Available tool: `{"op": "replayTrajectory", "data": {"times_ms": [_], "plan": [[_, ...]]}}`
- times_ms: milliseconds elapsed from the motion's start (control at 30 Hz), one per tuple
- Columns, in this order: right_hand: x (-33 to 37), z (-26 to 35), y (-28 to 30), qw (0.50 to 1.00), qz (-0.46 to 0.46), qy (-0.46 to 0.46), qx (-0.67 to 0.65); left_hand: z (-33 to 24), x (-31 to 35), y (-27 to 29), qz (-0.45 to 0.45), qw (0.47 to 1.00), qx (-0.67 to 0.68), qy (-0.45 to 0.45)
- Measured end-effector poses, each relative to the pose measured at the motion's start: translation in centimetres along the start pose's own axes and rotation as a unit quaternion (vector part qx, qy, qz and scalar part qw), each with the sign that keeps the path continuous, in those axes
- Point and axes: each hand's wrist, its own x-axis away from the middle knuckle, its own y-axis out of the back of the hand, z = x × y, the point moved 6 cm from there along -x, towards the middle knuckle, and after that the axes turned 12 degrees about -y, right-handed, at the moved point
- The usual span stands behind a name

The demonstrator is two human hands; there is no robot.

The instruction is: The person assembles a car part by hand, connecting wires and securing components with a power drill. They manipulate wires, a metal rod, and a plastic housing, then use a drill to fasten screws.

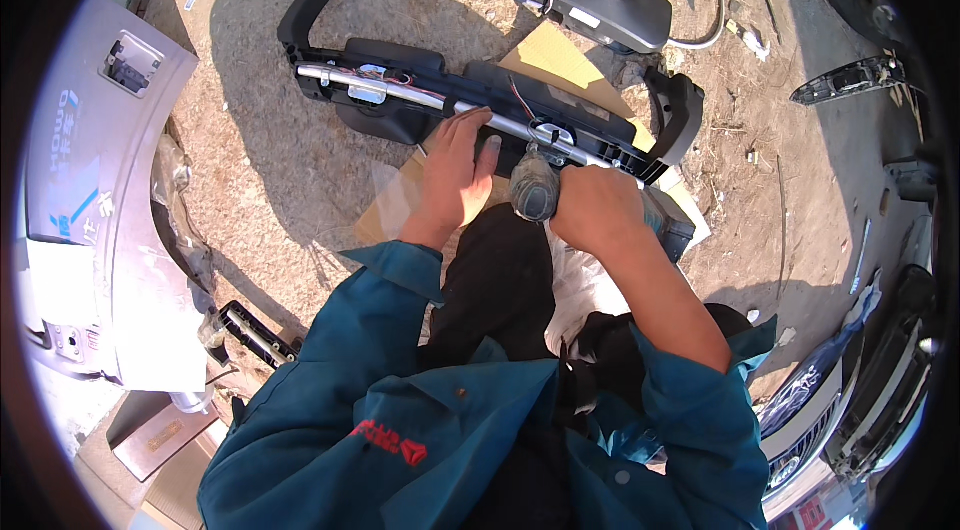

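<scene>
A truck mirror assembly lies across the ground before my knees, with black housings point(400, 57), a bright metal tube point(425, 96) and a curved black arm point(312, 10) at its left end. My left hand point(455, 165) rests its outstretched fingers on the tube near the middle, thumb apart. In my right hand point(597, 205) is a cordless drill point(536, 185), gripped by its handle. The drill's nose points at the tube by a metal bracket point(553, 135); its tip is hidden. Thin wires point(520, 95) run loose along the assembly.
Flattened cardboard point(560, 60) lies under the assembly. Beyond it sits another black mirror housing point(590, 0) with wires and a grey cable. A large silvery vehicle panel point(130, 180) stands at the left. A black frame part point(845, 80) and grille pieces point(800, 445) lie at the right.
</scene>
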Motion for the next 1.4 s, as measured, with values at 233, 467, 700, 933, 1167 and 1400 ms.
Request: {"op": "replayTrajectory", "data": {"times_ms": [233,467,700,933,1167,1400], "plan": [[-0.1,3.9,-0.9,0.966,-0.04,0.118,0.228,5.0,-3.6,-1.9,0.191,0.92,-0.317,-0.13],[1.3,0.1,1.8,0.998,-0.047,0.044,0.028,4.6,-4.1,-2.2,0.204,0.913,-0.332,-0.123],[4.6,-7.0,3.6,0.994,-0.042,-0.072,-0.072,1.3,-5.7,-3.8,0.265,0.865,-0.416,-0.091],[6.7,-12.6,1.5,0.985,-0.039,-0.155,-0.057,1.7,-6.7,-7.7,0.315,0.843,-0.365,-0.237],[9.5,-14.6,0.9,0.974,-0.06,-0.164,-0.144,1.4,-7.0,-8.8,0.346,0.79,-0.419,-0.284],[8.6,-12.7,-1.7,0.984,-0.083,-0.105,-0.119,2.1,-7.6,-8.5,0.347,0.794,-0.395,-0.305]]}}
